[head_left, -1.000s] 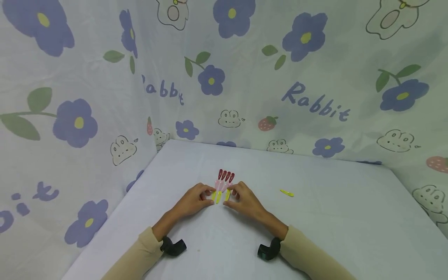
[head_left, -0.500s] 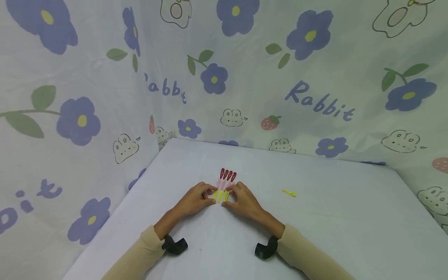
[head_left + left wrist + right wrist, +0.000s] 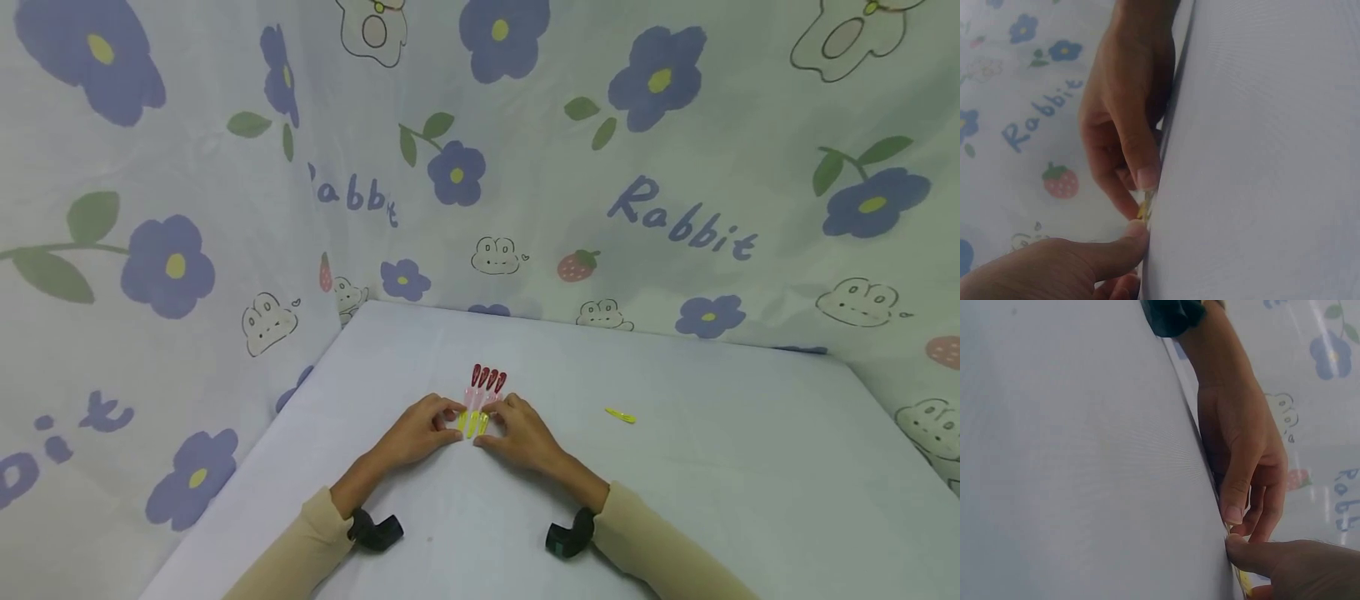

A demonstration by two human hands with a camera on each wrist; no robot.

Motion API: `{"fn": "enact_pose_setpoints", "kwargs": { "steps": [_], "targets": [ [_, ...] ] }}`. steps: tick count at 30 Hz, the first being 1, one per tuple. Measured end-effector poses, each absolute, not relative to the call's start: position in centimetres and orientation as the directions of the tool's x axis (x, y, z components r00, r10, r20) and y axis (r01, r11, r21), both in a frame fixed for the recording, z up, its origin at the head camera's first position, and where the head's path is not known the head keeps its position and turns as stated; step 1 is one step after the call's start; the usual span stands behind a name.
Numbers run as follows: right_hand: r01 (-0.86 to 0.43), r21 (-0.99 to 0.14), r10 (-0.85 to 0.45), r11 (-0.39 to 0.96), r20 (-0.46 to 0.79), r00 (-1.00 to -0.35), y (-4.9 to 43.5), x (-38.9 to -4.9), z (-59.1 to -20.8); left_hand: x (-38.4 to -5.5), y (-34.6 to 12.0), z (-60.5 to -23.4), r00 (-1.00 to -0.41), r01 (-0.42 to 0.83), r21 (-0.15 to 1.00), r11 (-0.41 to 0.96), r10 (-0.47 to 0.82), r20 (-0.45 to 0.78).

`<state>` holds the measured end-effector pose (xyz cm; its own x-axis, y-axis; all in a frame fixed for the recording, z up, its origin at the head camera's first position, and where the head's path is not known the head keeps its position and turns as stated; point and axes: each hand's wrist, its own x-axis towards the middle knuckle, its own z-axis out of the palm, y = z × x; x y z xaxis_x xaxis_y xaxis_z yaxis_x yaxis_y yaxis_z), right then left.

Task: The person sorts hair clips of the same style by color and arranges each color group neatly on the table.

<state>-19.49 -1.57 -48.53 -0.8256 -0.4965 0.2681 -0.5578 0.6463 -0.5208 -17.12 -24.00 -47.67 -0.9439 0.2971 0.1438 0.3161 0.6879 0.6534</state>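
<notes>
Three yellow snap hair clips (image 3: 472, 425) lie side by side on the white table, between my two hands. My left hand (image 3: 420, 428) pinches the left one between thumb and index finger. With its thumb and index finger, my right hand (image 3: 527, 435) pinches the right one, close against the middle clip. Just beyond them is a row of pink hair clips (image 3: 478, 398), partly hidden by my fingers. Several dark red hair clips (image 3: 488, 377) fan out past the pink ones. In the left wrist view a bit of yellow clip (image 3: 1142, 211) shows between both hands' fingertips.
A single yellow hair clip (image 3: 620, 415) lies apart to the right on the white tabletop (image 3: 720, 467). Fabric printed with flowers and rabbits (image 3: 495, 256) hangs along the back and left edges. Each wrist wears a black camera (image 3: 378, 533).
My right hand has moved left with its yellow clip, narrowing the gap to the middle clip. The left hand has stayed nearly still. The camera view has shifted slightly.
</notes>
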Motion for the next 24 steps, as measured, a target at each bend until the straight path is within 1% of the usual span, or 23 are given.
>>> {"fn": "enact_pose_setpoints", "kwargs": {
  "steps": [8, 17, 24],
  "targets": [
    [-0.564, -0.503, -0.498, 0.655, 0.275, -0.823, -1.56, -19.49, -48.51, -17.14, -23.88, -47.67, -0.946, 0.309, 0.650, 0.694, 0.292, 0.138],
    [-0.567, -0.491, -0.496, 0.661, 0.280, -0.822, -1.54, -19.74, -48.67, -17.28, -23.97, -47.48, -0.936, 0.340, 0.656, 0.673, 0.309, 0.168],
    [-0.574, -0.499, -0.503, 0.649, 0.285, -0.816, -1.61, -19.60, -48.77, -17.14, -24.09, -47.59, -0.943, 0.317, 0.655, 0.686, 0.299, 0.143]
  ]
}}
